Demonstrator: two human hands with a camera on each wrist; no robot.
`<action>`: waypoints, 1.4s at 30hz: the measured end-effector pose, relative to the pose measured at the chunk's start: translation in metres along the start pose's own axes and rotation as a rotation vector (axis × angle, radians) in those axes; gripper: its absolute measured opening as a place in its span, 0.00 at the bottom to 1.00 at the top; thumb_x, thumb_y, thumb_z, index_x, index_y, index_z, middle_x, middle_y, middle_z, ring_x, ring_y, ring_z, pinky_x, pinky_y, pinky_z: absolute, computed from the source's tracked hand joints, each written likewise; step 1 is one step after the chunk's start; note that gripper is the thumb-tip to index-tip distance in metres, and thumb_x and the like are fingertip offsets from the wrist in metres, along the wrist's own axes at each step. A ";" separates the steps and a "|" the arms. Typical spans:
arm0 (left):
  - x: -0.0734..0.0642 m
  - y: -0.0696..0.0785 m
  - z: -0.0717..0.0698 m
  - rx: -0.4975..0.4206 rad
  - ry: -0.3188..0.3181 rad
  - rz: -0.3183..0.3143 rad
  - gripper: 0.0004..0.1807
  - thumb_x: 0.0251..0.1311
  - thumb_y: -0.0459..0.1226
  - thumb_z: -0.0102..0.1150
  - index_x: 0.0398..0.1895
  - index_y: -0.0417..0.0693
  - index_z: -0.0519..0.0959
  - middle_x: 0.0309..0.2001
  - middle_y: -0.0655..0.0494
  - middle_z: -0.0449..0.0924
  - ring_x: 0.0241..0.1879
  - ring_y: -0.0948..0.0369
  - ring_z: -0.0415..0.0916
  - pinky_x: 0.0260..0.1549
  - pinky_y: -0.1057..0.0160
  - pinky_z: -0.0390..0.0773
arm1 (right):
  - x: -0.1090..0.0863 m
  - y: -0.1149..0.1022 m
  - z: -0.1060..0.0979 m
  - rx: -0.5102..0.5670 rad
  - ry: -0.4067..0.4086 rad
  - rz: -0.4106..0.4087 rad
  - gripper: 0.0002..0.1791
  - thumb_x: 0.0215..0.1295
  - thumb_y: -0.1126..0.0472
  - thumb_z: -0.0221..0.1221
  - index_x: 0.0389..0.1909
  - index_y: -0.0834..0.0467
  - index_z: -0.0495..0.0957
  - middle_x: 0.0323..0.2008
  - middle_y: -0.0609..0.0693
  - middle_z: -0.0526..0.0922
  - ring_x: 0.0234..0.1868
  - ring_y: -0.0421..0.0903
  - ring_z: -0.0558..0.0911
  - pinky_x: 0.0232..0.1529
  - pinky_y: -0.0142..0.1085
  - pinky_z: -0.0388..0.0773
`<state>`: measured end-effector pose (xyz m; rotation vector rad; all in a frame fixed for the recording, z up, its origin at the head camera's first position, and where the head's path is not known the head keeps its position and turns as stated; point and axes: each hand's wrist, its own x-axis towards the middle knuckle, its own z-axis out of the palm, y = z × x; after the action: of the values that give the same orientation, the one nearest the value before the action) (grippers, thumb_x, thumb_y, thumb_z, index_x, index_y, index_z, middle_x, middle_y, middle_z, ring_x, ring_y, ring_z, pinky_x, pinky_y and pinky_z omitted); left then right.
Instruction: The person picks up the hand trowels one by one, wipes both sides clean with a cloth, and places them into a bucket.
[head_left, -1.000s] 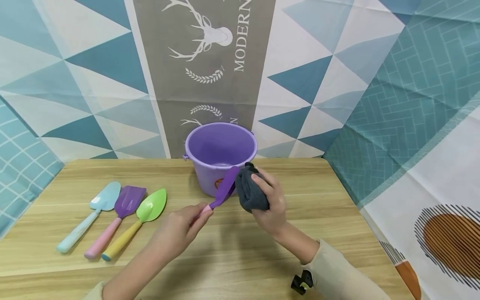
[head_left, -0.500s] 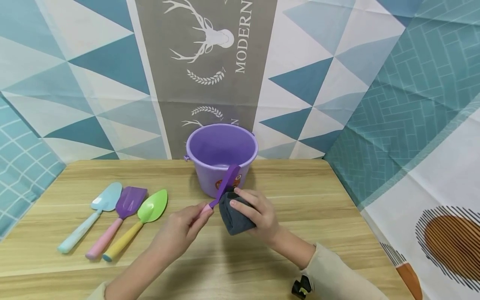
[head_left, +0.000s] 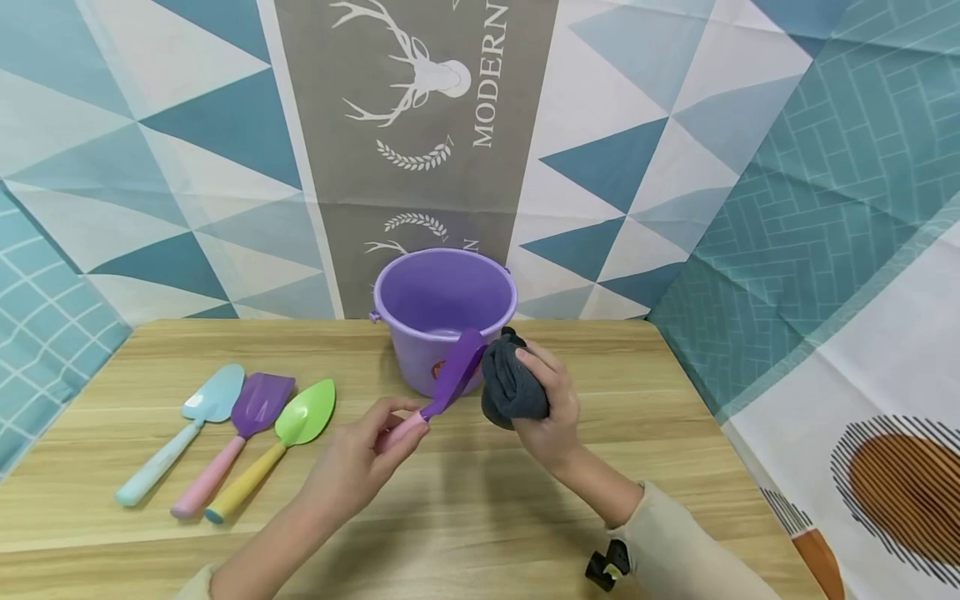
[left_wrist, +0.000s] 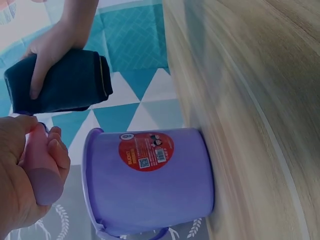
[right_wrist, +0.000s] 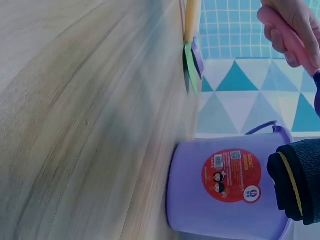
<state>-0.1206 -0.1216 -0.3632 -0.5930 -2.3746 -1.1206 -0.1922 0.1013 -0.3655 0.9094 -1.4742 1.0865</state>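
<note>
My left hand [head_left: 360, 458] grips the pink handle of a toy shovel [head_left: 459, 367], its purple blade angled up and away in front of the bucket. In the left wrist view the fingers wrap round that handle [left_wrist: 45, 175]. Folded dark grey cloth [head_left: 510, 385] is in my right hand [head_left: 551, 400], thumb and fingers bent about it. The cloth sits just right of the blade's far end. Both are held above the table. A purple bucket [head_left: 408, 354] stands upright behind them, and its round red label [right_wrist: 232, 175] shows in the right wrist view.
On the left of the wooden table [head_left: 600, 467] lie a light blue trowel [head_left: 213, 396], a purple shovel with pink handle [head_left: 258, 404] and a green trowel with yellow handle [head_left: 303, 414]. A patterned cloth backdrop [head_left: 600, 167] rises behind the table's far edge.
The cloth slid down-left to the shovel's neck, then back up-right to beside the blade's end. The left hand has shifted its fingers on the handle, and the blade is slightly turned.
</note>
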 end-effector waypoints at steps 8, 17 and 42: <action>0.003 0.003 0.005 -0.128 0.052 0.126 0.11 0.52 0.29 0.65 0.35 0.50 0.76 0.29 0.60 0.82 0.23 0.76 0.69 0.19 0.78 0.71 | -0.001 -0.003 0.008 0.077 -0.002 -0.051 0.17 0.60 0.67 0.59 0.51 0.66 0.74 0.52 0.59 0.77 0.53 0.50 0.77 0.55 0.38 0.75; 0.003 0.003 0.005 -0.141 0.107 0.152 0.13 0.48 0.25 0.66 0.36 0.46 0.76 0.30 0.56 0.84 0.26 0.75 0.73 0.22 0.79 0.74 | -0.011 -0.006 0.015 0.109 -0.083 -0.152 0.17 0.58 0.65 0.61 0.48 0.65 0.75 0.51 0.61 0.78 0.52 0.54 0.79 0.53 0.38 0.77; 0.000 -0.004 0.006 -0.097 0.117 0.280 0.09 0.51 0.32 0.66 0.35 0.45 0.77 0.32 0.52 0.85 0.28 0.70 0.79 0.28 0.79 0.76 | -0.015 -0.011 0.009 0.131 -0.084 0.050 0.25 0.61 0.60 0.61 0.56 0.69 0.71 0.54 0.55 0.78 0.54 0.43 0.77 0.56 0.32 0.73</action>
<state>-0.1239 -0.1193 -0.3696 -0.8397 -2.0705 -1.1153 -0.1820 0.0888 -0.3788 1.0248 -1.5149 1.2060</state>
